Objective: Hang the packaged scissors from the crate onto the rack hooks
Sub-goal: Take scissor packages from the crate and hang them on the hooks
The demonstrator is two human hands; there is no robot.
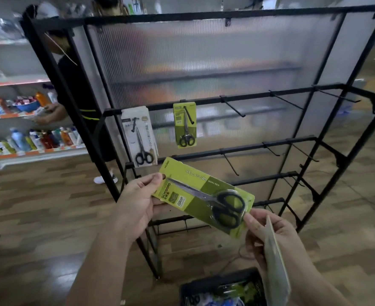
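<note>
On the rack (226,149) 2 packs (184,124) already hang, the left hand (135,204) and right hand (268,233) pinch a green scissors pack (202,199) before it, and more wait in the crate (224,288) below.

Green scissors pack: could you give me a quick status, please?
Both hands, left and right, hold green scissors pack. Not hung. Right also grips another pack. Hook free.

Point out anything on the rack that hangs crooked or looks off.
The white pack on the left hook hangs tilted, its bottom swung right, while the green pack beside it hangs nearly straight. Nothing looks damaged. The other hooks are bare.
</note>
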